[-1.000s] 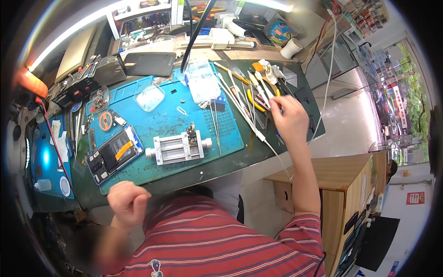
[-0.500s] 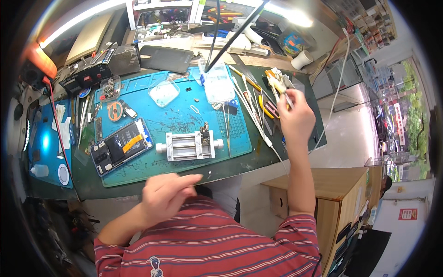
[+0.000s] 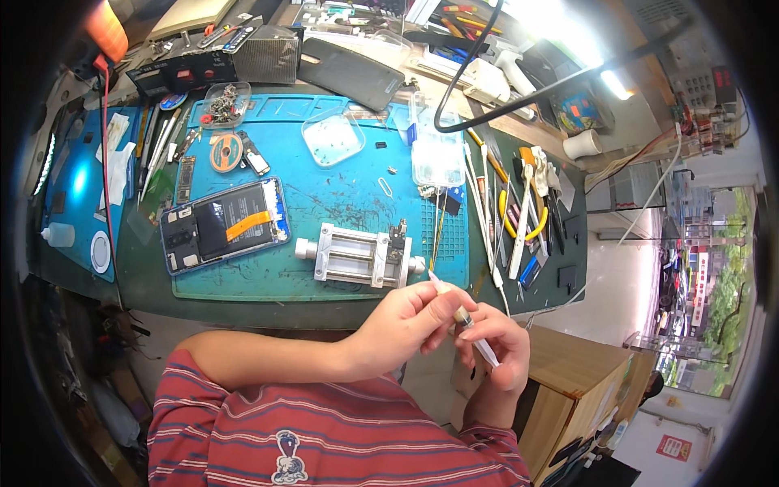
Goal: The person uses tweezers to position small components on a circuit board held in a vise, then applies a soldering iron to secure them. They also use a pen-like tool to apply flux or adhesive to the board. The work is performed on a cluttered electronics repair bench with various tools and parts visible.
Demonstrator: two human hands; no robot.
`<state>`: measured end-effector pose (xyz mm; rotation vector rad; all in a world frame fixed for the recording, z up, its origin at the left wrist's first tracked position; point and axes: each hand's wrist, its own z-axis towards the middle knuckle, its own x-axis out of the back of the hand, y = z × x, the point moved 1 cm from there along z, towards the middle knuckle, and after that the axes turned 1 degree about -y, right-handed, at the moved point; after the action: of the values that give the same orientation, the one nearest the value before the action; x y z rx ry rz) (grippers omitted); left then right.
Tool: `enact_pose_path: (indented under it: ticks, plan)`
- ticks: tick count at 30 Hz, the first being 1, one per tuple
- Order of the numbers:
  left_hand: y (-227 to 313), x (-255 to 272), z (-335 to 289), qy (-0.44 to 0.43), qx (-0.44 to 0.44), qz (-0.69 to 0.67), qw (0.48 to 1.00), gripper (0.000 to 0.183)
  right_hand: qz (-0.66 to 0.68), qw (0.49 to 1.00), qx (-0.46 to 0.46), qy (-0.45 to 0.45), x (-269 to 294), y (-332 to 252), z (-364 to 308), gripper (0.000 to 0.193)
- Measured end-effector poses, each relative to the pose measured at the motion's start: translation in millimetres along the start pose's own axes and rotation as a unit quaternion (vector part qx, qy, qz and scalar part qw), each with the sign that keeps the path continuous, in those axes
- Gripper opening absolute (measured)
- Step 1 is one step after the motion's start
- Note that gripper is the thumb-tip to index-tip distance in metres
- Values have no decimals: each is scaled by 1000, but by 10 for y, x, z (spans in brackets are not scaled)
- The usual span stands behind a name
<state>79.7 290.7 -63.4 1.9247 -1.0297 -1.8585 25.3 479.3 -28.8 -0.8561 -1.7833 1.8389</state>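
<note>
Close to the table's front edge, my two hands meet around a slim syringe (image 3: 486, 352) with a pale tip and a brownish band. My right hand (image 3: 505, 341) grips its barrel, fingers curled around it. My left hand (image 3: 410, 321) is closed in a pinch at the tip end, which its fingers partly cover. Just beyond the hands, a metal clamp fixture (image 3: 357, 254) lies on the blue mat (image 3: 243, 286), with a small dark board piece (image 3: 398, 235) at its right jaw. Left of it lies an opened phone (image 3: 223, 226), its battery and orange flex cable exposed.
Tweezers (image 3: 438, 231) lie right of the fixture. Farther right are pliers (image 3: 519, 217) among several tools. A clear parts box (image 3: 438, 154), a shallow plastic dish (image 3: 333, 136) and a solder spool (image 3: 225, 152) stand on the mat. A black cable (image 3: 560, 93) arches above the table.
My right hand has come back from the tools at the right, bringing the syringe toward me. My left hand has moved right to meet it and now pinches its tip end.
</note>
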Motion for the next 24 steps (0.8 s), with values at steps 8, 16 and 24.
enact_pose_path:
  ticks: [8,16,24]
  plan:
    - [65,-62,56,-20,43,-82,996,49,-1,997,57,-54,128,23,209,92]
    - [218,-72,92,-47,117,-157,979,61,-128,991,4,41,112,-249,475,107]
    - [210,23,40,-125,41,-226,965,70,-184,981,-48,41,-42,-444,778,106]
